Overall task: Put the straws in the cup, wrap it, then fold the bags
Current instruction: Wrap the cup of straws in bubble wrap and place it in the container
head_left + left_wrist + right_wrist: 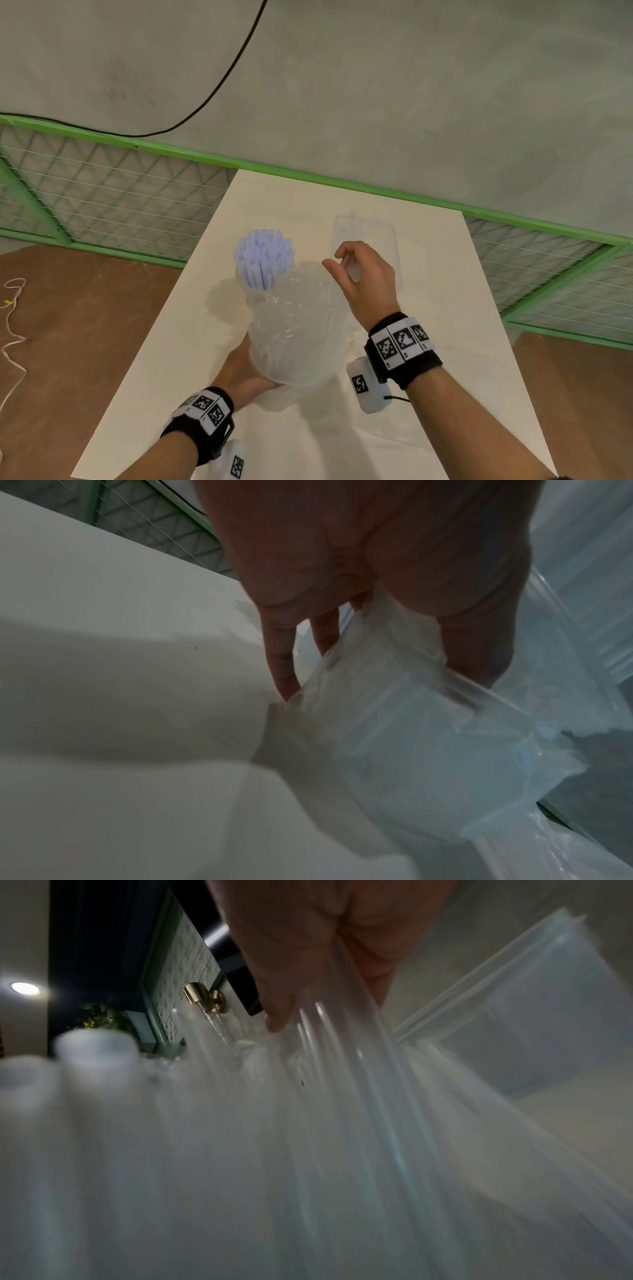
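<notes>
A clear cup (291, 346) full of pale lilac straws (263, 256) is tilted over the white table (445, 377), with crinkled clear plastic wrap (305, 298) around it. My left hand (247, 365) grips the wrapped cup at its base from the left; in the left wrist view the left hand (377, 664) has its fingers (282, 666) and thumb curled round the plastic-covered cup (411, 737). My right hand (333, 259) pinches the wrap's upper edge, to the right of the straws. The right wrist view shows the right hand (329, 1004) pulling the wrap (342, 1096) taut.
A flat clear bag (373, 233) lies on the table behind my right hand, also seen as the clear bag (548, 1010) in the right wrist view. More loose clear plastic (394, 431) lies near the front edge. A green mesh fence (102, 192) runs behind the table.
</notes>
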Demonstrator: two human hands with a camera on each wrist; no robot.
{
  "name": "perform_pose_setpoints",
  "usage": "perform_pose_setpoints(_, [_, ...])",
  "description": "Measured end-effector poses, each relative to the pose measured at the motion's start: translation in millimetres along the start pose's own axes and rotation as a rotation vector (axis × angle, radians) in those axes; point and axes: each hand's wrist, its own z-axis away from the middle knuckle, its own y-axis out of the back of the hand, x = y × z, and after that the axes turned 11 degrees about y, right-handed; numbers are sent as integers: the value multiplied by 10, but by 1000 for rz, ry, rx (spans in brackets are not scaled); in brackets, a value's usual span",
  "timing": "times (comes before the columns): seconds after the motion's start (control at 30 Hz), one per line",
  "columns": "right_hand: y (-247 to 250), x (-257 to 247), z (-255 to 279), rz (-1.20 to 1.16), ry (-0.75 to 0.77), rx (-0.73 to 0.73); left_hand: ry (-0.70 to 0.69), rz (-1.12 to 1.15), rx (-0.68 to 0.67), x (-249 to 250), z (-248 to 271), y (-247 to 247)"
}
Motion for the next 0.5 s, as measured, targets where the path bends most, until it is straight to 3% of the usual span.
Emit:
perform_pose_setpoints(0.33, [483,-44,-462,-95,-9,274,15,22,-18,-27,-13,4])
perform_pose_setpoints(0.5, [965,-92,-784,-220,11,499,27,18,-9,-17,-6,-1])
